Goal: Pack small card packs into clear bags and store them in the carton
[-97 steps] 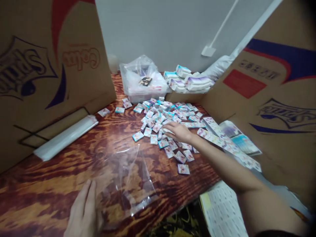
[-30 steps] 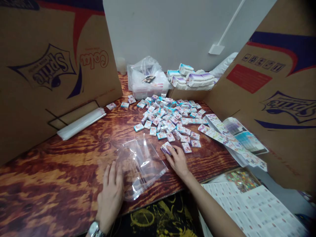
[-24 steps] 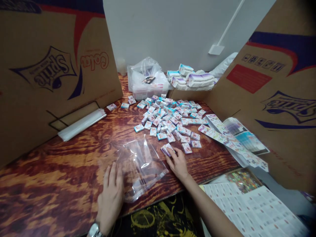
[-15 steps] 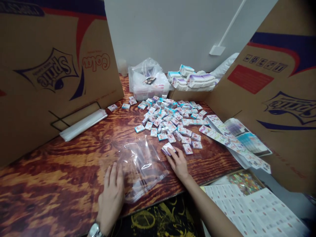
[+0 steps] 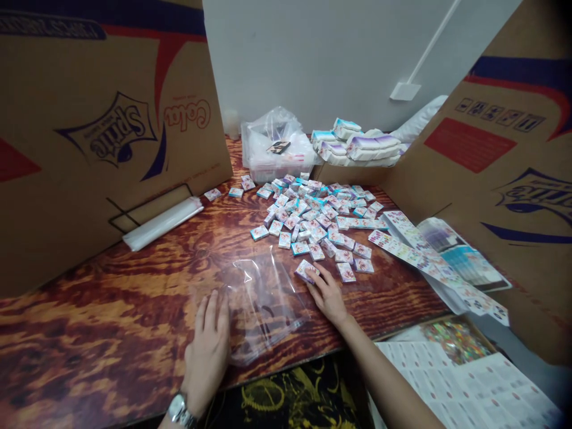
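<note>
My left hand [image 5: 209, 339] lies flat with its fingers stretched out over the left edge of a clear plastic bag [image 5: 261, 301]. The bag is spread on the wooden table [image 5: 156, 310]. Beyond the bag's right side, my right hand [image 5: 328, 295] has its thumb and fingers around a small printed box [image 5: 306, 270], which rests on or close to the table. Just past it spreads a loose pile of similar small boxes [image 5: 315, 217], white with blue or purple sides.
Big cartons stand at left [image 5: 107, 131] and right [image 5: 496, 137]. A plastic roll [image 5: 163, 224] lies by the left carton. Behind the pile are a bag-covered tub [image 5: 279, 149] and wrapped packs [image 5: 373, 146]. Printed strips [image 5: 438, 274] and label sheets [image 5: 465, 381] are at right.
The whole view has shifted a little to the left. Both hands keep nearly the same pose, the left on the bag and the right at the small box.
</note>
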Available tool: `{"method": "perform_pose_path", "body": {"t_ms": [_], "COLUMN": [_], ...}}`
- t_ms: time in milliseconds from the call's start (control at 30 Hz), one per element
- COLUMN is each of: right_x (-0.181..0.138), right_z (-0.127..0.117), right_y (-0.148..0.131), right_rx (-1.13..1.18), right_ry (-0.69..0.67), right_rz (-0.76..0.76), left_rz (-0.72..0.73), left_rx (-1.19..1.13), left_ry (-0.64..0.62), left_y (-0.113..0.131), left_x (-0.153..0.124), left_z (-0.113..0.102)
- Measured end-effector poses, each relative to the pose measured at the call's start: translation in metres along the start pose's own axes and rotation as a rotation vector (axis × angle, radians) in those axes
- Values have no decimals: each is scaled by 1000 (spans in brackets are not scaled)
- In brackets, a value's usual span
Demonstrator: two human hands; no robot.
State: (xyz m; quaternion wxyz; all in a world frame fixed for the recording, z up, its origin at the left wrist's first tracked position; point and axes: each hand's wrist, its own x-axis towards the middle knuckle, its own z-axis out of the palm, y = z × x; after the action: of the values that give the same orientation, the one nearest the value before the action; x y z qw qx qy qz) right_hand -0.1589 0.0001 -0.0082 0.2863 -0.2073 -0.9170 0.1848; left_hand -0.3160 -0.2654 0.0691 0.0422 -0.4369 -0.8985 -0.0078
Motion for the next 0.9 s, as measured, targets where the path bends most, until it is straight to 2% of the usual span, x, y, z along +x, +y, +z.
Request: {"method": "perform_pose_path", "body": {"t_ms": [133, 233, 367, 400, 467, 533, 600, 767, 833, 900], "right_x": [2, 6, -1, -6, -17, -23, -22, 3, 12, 16], "right_z": [5, -6, -43, -51, -57, -47, -24, 38, 50, 50], "right_y": [7, -2, -54, -72, -105, -127, -133, -98, -89, -90], "right_rx": [2, 14, 64, 81, 122, 133, 65, -228, -276, -302], "right_ry": [-25, 7, 79, 59, -68, -197, -219, -110, -120, -133], "right_rz": [-3, -3, -41, -102, -246, -330, -317, -92, -52, -53], "left_rz": [-3, -12, -36, -38, -31, -10, 10, 89, 145, 191], "left_rx": [-10, -16, 5, 20, 53, 82, 120, 214, 211, 187], "left_ry": [-49, -108, -147, -153, -159, -146, -119, -77, -73, -58], "left_y": [-1, 2, 9, 11, 16, 19, 21, 26, 28, 29], "left_x": [-1, 2, 9, 10, 13, 15, 15, 0, -8, -14], "left_z": [0, -3, -11, -12, -15, -17, -19, -18, -16, -14]}}
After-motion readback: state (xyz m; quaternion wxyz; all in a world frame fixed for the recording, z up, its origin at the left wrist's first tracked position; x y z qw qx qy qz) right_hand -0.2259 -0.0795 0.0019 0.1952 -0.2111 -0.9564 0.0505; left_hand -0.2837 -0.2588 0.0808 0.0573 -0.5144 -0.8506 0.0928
